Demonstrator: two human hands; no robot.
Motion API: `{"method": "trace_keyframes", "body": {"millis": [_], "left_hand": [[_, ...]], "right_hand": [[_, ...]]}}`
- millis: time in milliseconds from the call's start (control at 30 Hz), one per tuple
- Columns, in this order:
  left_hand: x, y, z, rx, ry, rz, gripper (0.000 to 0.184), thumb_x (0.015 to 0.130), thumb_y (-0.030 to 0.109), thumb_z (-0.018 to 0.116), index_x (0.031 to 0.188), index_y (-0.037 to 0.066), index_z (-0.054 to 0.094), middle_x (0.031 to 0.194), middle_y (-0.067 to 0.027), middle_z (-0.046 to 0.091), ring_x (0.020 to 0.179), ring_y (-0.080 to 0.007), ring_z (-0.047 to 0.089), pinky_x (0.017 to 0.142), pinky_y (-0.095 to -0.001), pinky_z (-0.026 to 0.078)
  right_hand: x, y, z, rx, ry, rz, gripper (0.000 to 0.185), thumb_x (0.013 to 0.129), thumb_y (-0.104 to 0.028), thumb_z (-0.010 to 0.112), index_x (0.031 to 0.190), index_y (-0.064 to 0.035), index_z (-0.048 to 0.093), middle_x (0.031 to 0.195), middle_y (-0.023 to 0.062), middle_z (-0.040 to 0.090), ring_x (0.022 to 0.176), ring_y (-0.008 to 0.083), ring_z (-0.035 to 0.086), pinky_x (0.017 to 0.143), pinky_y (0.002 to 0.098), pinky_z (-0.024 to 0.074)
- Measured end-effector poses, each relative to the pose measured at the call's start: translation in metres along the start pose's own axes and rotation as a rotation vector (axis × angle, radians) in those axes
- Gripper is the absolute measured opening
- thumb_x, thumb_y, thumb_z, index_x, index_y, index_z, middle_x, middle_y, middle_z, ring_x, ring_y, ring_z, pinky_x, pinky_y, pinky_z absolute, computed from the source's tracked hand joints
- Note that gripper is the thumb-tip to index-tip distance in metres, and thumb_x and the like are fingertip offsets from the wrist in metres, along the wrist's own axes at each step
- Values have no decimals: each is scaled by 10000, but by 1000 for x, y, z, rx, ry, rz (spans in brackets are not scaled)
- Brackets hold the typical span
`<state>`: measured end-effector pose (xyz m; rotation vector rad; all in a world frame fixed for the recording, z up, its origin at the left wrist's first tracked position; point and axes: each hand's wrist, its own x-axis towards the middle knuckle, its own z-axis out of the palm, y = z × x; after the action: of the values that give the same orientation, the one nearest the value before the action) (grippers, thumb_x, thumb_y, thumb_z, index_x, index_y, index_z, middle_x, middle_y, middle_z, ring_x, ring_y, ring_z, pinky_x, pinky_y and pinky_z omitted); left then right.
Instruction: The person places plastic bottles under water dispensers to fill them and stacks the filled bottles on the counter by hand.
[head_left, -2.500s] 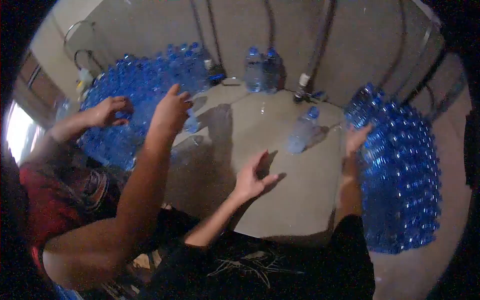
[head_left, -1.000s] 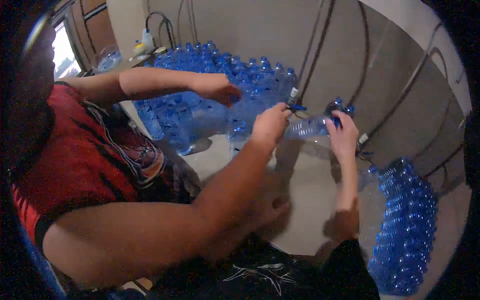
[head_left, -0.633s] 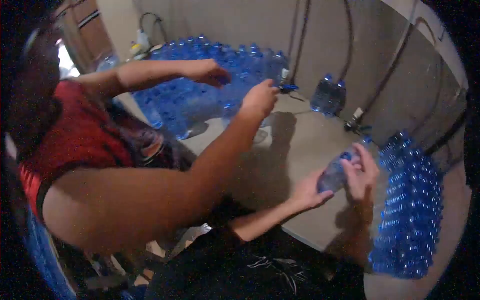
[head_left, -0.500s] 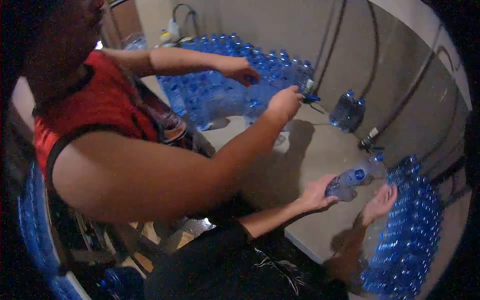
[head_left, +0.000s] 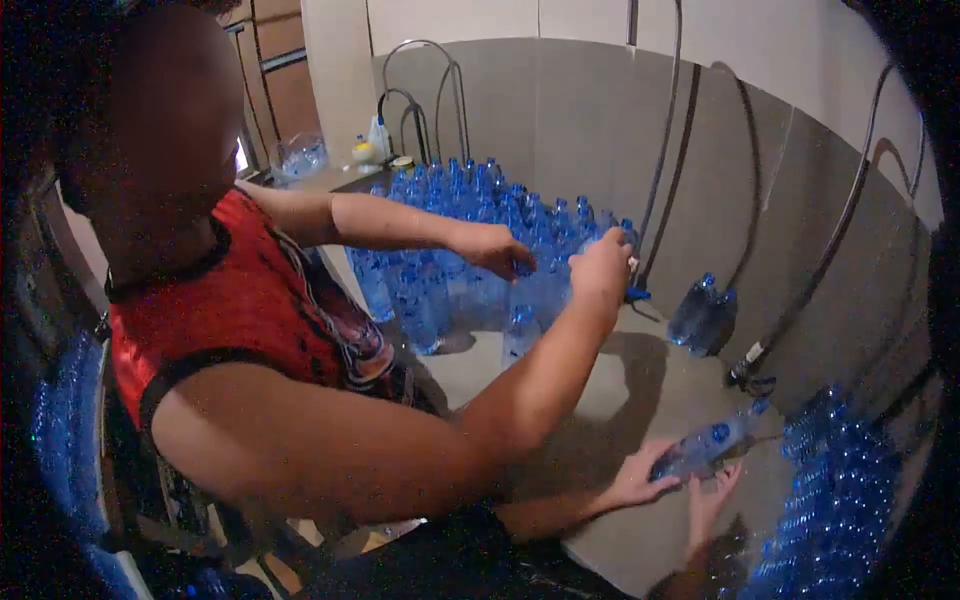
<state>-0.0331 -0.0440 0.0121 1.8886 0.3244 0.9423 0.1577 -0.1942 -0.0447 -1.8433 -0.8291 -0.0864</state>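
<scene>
My left hand (head_left: 640,477) grips a clear plastic bottle (head_left: 685,457), which has a round blue cap, over the light counter at the lower right. Just behind it is another clear bottle (head_left: 742,426) with a blue cap; the two overlap, and I cannot tell whether they touch. My right hand (head_left: 708,497) is raised below the held bottle's cap end, fingers apart. Whether its fingertips touch the bottle is unclear. To the right of my hands stand many blue-tinted bottles (head_left: 830,500) packed together.
At my left a person in a red sleeveless top (head_left: 265,310) reaches over the counter (head_left: 470,375), hands near a large group of capped bottles (head_left: 450,230). Dark-looking bottles (head_left: 703,318) stand by the wall. Hoses (head_left: 840,205) hang down, one ending at a valve (head_left: 745,370).
The view has tilted up, so everything sits lower. My right hand has moved left, from beside the packed bottles to just below the held bottle. My left hand keeps its grip.
</scene>
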Motion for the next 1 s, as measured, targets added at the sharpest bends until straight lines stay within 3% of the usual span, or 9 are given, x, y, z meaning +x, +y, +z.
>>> {"method": "trace_keyframes", "body": {"millis": [100,133,367,500,600,733,767,900,1000], "left_hand": [[0,-10,1,-63,-59,57,721,845,266,760,1447,44,433,1329,-218,554,1255,-383,544,1055,-442,436],[1,-18,6,-88,-114,1,766,848,324,758,1482,94,396,1409,-194,483,1308,-380,484,1091,-449,393],[5,-13,2,-138,-147,-21,739,840,278,768,1453,53,421,1357,-215,523,1275,-385,516,1067,-442,418],[-1,-7,-3,-108,-59,16,724,836,252,774,1436,29,435,1327,-226,546,1257,-387,534,1052,-438,432],[2,-11,-4,-77,65,46,722,833,272,780,1428,25,453,1364,-220,537,1289,-372,515,1098,-441,399],[13,-4,-8,-88,143,-15,686,824,237,783,1389,7,469,1318,-217,540,1231,-350,532,1058,-433,422],[17,-1,-10,-73,148,-15,654,827,208,783,1364,-2,475,1259,-221,549,1166,-333,558,1002,-423,459],[24,-18,-5,-1,151,-11,783,800,302,815,1402,-34,443,1328,-256,526,1234,-386,528,1076,-437,412],[36,-39,1,128,186,79,787,798,310,818,1395,-43,446,1301,-262,541,1208,-390,545,1051,-436,431]], "right_hand": [[3,-1,-1,35,-57,5,1042,724,-50,797,1562,-54,176,1531,234,339,1418,347,338,1156,451,300],[3,-11,-1,50,-63,29,1037,727,-48,792,1561,-51,176,1536,234,333,1418,348,342,1155,452,303],[-1,-6,-2,-7,-108,-64,1053,712,-55,815,1560,-62,190,1492,196,385,1317,343,453,1149,459,329],[6,-38,11,78,-55,56,1083,680,-66,849,1554,-63,209,1442,187,429,1283,331,472,1143,455,339],[18,-19,16,-11,-53,-74,1034,684,-66,854,1527,-4,259,1402,178,466,1240,287,496,1078,428,398],[26,-39,27,35,-50,-119,1017,665,-136,898,1490,-1,318,1471,192,432,1378,305,402,1156,439,314],[28,-23,37,9,-13,-66,973,675,-126,891,1469,1,343,1476,184,433,1375,297,414,1153,426,322],[34,-72,28,49,-39,-23,929,688,-197,877,1430,37,368,1336,229,549,1247,353,529,1052,446,422],[38,-50,44,-224,71,-48,948,721,-207,861,1474,2,324,1298,204,559,1164,298,594,971,394,496]]}}
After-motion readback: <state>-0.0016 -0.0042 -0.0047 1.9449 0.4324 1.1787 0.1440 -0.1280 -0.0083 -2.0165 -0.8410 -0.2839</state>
